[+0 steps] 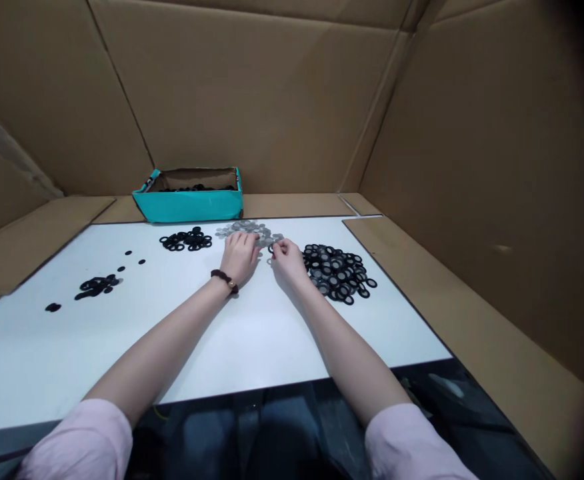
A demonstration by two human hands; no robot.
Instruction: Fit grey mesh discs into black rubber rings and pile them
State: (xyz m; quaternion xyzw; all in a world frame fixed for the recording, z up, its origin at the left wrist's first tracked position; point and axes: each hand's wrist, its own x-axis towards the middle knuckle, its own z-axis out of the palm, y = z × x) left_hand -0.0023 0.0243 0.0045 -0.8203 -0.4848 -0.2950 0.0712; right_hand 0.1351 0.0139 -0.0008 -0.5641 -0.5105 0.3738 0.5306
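We have the right hand [289,260] near the middle of the flat white bench [272,333], its fingers pinched together on a small flat black ring [270,249] at their tips. The ring is just beside the near right edge of a loose spread of thin, round, grey translucent discs [252,228]. Our left hand [241,255] reaches palm down to that same spread, fingers bent and tips among or over the nearest discs; we cannot tell whether they grip one.

Just to the right of our right hand sits a broad heap of black rings with grey round centres [342,272]. On the left of the grey discs, near the far edge of the bench, is a smaller heap of plain black open rings [187,240]. Farther left and nearer us lies a small heap of flat black pieces [97,285], with a few loose black discs [142,261] just beyond it.

Behind the black open rings, at the far edge, stands a turquoise rectangular box [189,207] with dark pieces inside. Tall brown cardboard walls [252,100] surround us. We wear a dark braided bracelet [225,281] on the left wrist.
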